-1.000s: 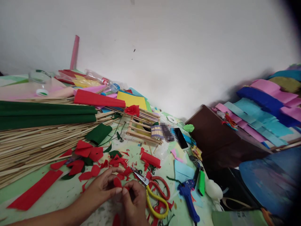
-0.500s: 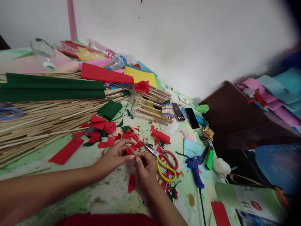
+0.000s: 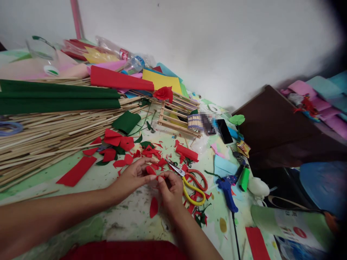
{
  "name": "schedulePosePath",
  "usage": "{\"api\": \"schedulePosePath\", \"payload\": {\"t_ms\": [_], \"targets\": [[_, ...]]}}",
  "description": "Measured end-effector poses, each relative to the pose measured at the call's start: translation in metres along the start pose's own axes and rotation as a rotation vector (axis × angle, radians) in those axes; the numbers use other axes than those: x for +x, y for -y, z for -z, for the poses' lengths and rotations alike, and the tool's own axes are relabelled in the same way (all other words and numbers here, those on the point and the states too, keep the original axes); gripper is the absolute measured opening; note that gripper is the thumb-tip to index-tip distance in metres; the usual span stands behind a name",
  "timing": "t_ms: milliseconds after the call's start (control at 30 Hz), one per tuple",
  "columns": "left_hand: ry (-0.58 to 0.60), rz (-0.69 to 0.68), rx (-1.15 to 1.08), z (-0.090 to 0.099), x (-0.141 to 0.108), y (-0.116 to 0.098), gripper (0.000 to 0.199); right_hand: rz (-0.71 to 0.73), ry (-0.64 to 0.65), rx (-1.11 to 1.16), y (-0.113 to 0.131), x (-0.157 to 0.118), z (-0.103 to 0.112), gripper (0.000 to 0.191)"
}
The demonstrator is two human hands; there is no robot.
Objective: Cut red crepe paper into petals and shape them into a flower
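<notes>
My left hand (image 3: 139, 177) pinches a small red paper petal (image 3: 150, 170) between thumb and fingers. Close against it, my right hand (image 3: 170, 186) has its thumb and forefinger closed on the red paper too; its other fingers curl in. Just below the hands a loose red petal (image 3: 153, 207) lies on the table. Scissors (image 3: 187, 177) with one yellow and one red handle rest right of my right hand, blades pointing up and left. Red paper scraps (image 3: 148, 154) are scattered beyond my fingers. A rolled red strip (image 3: 187, 153) lies past the scissors.
Thin wooden sticks (image 3: 48, 141) cover the left, under folded green paper (image 3: 59, 96). A stick frame (image 3: 176, 117) carrying a red paper flower (image 3: 164, 94) stands ahead. To the right are a blue glue gun (image 3: 228, 191) with its cord, a phone (image 3: 224, 131) and a green bottle (image 3: 292, 224).
The view has shifted slightly, so things on the right appear farther right. My hands stay together on the red paper, and my right hand's fingers have moved only a little.
</notes>
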State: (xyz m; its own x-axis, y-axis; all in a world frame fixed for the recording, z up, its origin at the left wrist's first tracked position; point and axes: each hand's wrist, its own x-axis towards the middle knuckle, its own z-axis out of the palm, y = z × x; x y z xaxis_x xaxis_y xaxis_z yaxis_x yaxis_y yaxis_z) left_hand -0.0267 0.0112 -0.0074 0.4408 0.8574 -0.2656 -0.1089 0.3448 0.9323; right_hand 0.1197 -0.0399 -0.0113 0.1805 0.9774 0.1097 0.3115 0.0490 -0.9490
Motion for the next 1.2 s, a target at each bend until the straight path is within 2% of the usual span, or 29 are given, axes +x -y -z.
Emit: {"api": "schedulePosePath", "payload": {"t_ms": [200,900,1033,1200], "targets": [[-0.001,0.005,-0.016,-0.0013,0.0000,-0.0027,0.041,0.023,-0.011,0.019,-0.0008,-0.0003,-0.0001,0.016],[0.049,0.000,-0.006,0.0001,0.0005,-0.0002,0.042,-0.067,-0.024,0.202,-0.0057,-0.0030,-0.0014,0.013],[0.047,0.000,0.003,0.0001,-0.0006,-0.0014,0.040,-0.086,-0.080,0.302,-0.0039,-0.0023,-0.0006,0.013],[0.018,0.008,-0.018,-0.0001,-0.0011,-0.0018,0.039,-0.080,-0.210,0.319,-0.0053,0.0016,0.0021,0.015]]}}
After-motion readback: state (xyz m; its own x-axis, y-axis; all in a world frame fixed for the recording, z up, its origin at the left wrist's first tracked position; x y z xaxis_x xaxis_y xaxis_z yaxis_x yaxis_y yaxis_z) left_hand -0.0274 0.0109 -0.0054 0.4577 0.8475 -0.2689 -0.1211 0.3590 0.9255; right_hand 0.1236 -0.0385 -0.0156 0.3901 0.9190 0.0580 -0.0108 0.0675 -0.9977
